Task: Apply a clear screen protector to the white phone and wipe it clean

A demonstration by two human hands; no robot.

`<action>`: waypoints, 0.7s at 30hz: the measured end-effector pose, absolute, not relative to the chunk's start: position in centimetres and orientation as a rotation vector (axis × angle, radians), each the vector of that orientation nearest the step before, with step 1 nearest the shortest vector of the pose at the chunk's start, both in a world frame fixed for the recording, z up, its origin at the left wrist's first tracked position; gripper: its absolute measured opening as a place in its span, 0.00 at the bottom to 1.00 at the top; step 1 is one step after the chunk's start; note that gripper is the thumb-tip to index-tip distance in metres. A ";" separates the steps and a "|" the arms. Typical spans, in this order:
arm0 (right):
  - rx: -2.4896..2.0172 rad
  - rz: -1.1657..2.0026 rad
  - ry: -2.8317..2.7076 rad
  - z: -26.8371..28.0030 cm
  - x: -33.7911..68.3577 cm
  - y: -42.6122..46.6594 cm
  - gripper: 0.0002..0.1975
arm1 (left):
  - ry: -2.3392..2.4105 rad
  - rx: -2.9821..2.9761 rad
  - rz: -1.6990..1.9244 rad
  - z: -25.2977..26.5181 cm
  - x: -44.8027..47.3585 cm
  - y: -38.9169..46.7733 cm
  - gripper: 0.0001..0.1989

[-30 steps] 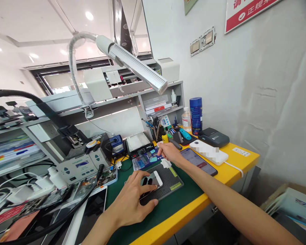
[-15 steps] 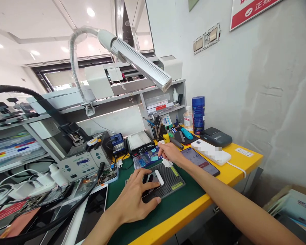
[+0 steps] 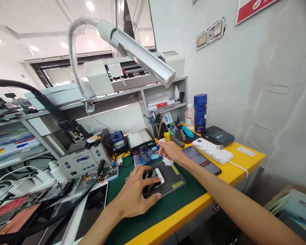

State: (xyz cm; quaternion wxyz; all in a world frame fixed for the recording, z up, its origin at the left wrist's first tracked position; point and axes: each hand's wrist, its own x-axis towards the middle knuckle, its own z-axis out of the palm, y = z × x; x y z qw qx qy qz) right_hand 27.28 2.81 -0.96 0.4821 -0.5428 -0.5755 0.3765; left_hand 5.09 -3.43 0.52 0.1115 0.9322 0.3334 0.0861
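My left hand (image 3: 135, 194) lies flat on a small white phone (image 3: 156, 176), pressing it onto a dark grey perforated mat (image 3: 173, 177). My right hand (image 3: 170, 150) reaches past the mat's far edge with a white wad of tissue (image 3: 167, 161) under the palm. Its fingertips hover over a blue parts tray (image 3: 146, 158) and seem to pinch something small; I cannot tell what.
A dark phone (image 3: 201, 159) with a lit screen and a white power bank (image 3: 214, 150) lie right of the mat on the yellow-edged bench (image 3: 241, 157). Tools, a blue can (image 3: 200, 112), a black printer (image 3: 217, 135), a hot plate (image 3: 139, 140) stand behind. A lamp bar (image 3: 142, 58) hangs overhead. Cables and devices crowd the left.
My right hand has stayed at the blue tray, shifting slightly. My left hand keeps pressing the white phone. The camera has drifted a little to the left and down.
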 end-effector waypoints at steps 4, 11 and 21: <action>-1.329 0.918 -1.401 -0.9 27.2 2.8 0.27 | 0.997 2.737 0.257 -0.1 5.0 -3.1 0.23; -1.321 0.919 -1.403 -0.6 27.2 2.5 0.27 | 1.016 2.748 0.285 -1.1 4.9 -2.5 0.26; -1.330 0.917 -1.414 -1.0 27.2 2.7 0.27 | 0.996 2.768 0.304 -1.4 4.8 -2.2 0.29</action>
